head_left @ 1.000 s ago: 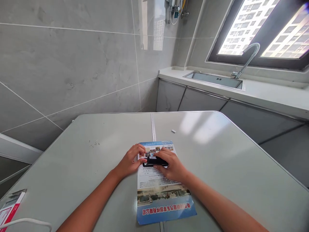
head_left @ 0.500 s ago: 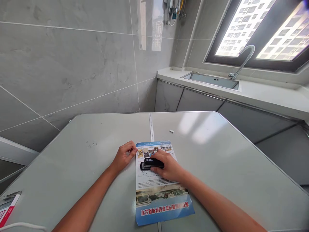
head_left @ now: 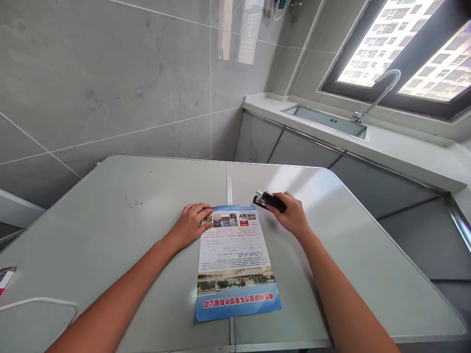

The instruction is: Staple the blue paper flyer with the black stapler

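Observation:
A printed leaflet with a blue border, small photos and red lettering lies on the table, upside down from where I look. My left hand rests at its upper left corner, fingers laid out over the edge and thumb apart. A black stapler is in my right hand, beyond the leaflet's upper right corner. Its front end points left. Fingers and thumb wrap round its rear part, which they hide. A small whitish piece shows right by the stapler's front end.
Several loose staples lie on the grey table at the left. A white cable curves near the lower left. Behind, a counter carries a sink and a faucet beneath a window.
My right hand has carried the stapler off the leaflet, up and to the right. The left hand's fingers have spread onto the leaflet's corner. The view has tilted slightly.

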A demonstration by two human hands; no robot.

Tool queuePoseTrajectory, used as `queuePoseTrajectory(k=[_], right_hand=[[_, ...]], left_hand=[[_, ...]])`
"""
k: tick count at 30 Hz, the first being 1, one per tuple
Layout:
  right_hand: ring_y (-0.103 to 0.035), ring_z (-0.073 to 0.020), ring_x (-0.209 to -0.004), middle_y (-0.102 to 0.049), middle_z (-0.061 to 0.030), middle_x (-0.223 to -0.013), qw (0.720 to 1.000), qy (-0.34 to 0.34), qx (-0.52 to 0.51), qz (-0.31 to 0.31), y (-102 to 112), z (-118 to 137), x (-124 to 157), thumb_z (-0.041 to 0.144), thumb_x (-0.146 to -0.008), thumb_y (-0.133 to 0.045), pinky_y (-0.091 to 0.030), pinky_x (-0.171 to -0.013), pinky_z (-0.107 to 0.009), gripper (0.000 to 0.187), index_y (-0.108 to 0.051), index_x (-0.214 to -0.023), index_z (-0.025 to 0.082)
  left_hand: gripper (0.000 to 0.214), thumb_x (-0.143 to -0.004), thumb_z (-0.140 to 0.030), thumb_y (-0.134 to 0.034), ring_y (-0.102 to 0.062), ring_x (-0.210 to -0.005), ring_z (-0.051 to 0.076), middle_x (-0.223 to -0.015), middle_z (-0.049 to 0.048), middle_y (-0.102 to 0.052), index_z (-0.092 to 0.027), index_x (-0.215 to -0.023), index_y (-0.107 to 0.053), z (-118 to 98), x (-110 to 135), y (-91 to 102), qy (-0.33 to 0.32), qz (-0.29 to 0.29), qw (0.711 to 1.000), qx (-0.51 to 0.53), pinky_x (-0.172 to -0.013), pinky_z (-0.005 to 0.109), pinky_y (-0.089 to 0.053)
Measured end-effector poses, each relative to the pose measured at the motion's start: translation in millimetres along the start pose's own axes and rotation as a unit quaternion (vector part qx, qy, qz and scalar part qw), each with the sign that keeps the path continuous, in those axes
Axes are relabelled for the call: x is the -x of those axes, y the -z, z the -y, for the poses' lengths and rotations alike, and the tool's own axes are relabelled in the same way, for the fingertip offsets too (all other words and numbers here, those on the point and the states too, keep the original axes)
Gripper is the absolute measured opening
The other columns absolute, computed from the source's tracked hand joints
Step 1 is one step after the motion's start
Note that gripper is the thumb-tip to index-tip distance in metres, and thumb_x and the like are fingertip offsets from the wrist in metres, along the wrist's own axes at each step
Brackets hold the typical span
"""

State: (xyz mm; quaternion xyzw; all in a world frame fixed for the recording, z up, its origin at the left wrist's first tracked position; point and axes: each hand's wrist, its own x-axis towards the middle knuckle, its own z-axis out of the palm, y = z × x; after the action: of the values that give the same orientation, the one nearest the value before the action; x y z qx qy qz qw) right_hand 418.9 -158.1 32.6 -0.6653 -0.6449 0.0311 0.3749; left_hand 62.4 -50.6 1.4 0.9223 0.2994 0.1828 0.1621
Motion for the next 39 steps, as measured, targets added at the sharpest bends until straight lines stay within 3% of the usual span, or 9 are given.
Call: queuePoseTrajectory(k=[5,10,13,24,30,39], right_hand=[[-0.063,-0.0228,-0.075,-0.066,-0.0062,-0.091,0.996,-0.017,0.062,0.058,14.1,-34.6,-0.7,0.037,-0.087,-0.071,-0.049,-0.071,-0.037,0.026,-0.072,-0.109,0.022],[-0.066,-0.0225,-0.081,-0.07,-0.0062,-0.098,0.985,0.033,-0.004,0.172,14.9,-32.3,2.6,0.035,-0.089,-0.071,-0.051,-0.075,-0.036,0.029,-0.069,-0.115,0.023],[-0.066,-0.022,-0.083,-0.07,-0.0065,-0.101,0.976,0.062,-0.03,0.208,15.6,-26.6,3.2,0.033,-0.089,-0.071,-0.052,-0.076,-0.035,0.029,-0.068,-0.116,0.023],[-0.064,-0.0196,-0.081,-0.069,-0.0052,-0.097,0.97,0.081,-0.032,0.227,12.0,-11.7,3.6,0.032,-0.089,-0.072,-0.051,-0.074,-0.034,0.026,-0.07,-0.112,0.022],[-0.064,-0.0205,-0.084,-0.069,-0.006,-0.098,0.966,0.092,-0.038,0.24,6.0,3.7,3.8,0.038,-0.092,-0.072,-0.052,-0.077,-0.035,0.027,-0.07,-0.114,0.022],[-0.065,-0.0242,-0.097,-0.072,-0.006,-0.106,0.972,0.112,-0.093,0.183,0.2,22.2,2.2,0.037,-0.097,-0.066,-0.055,-0.085,-0.042,0.022,-0.072,-0.115,0.026]], left_hand=[[0.039,-0.098,-0.03,-0.063,-0.061,-0.125,0.026,-0.141,0.0109,-0.058,-0.023,-0.136,-0.058,-3.4,1.3,8.6,0.008,-0.028,0.994,0.105,-0.104,0.043,-0.052],[0.049,-0.09,-0.029,-0.073,-0.056,-0.132,0.028,-0.142,0.0106,-0.054,-0.024,-0.136,-0.057,-0.6,1.7,10.2,0.023,-0.057,0.986,0.156,-0.108,0.042,-0.052],[0.051,-0.089,-0.028,-0.074,-0.057,-0.13,0.028,-0.142,0.0112,-0.053,-0.024,-0.137,-0.056,0.5,0.9,9.5,0.027,-0.051,0.983,0.173,-0.104,0.043,-0.054],[0.05,-0.09,-0.03,-0.073,-0.063,-0.101,0.022,-0.142,0.0116,-0.053,-0.023,-0.136,-0.056,-2.3,-0.7,10.7,0.017,-0.013,0.981,0.194,-0.084,0.036,-0.056],[0.051,-0.09,-0.03,-0.072,-0.061,-0.116,0.026,-0.143,0.0108,-0.053,-0.023,-0.138,-0.056,-7.3,-0.2,15.1,0.008,0.009,0.981,0.193,-0.096,0.039,-0.055],[0.052,-0.09,-0.029,-0.072,-0.06,-0.12,0.027,-0.144,0.0117,-0.052,-0.023,-0.139,-0.055,-7.1,0.3,14.6,-0.005,0.017,0.981,0.196,-0.103,0.043,-0.054]])
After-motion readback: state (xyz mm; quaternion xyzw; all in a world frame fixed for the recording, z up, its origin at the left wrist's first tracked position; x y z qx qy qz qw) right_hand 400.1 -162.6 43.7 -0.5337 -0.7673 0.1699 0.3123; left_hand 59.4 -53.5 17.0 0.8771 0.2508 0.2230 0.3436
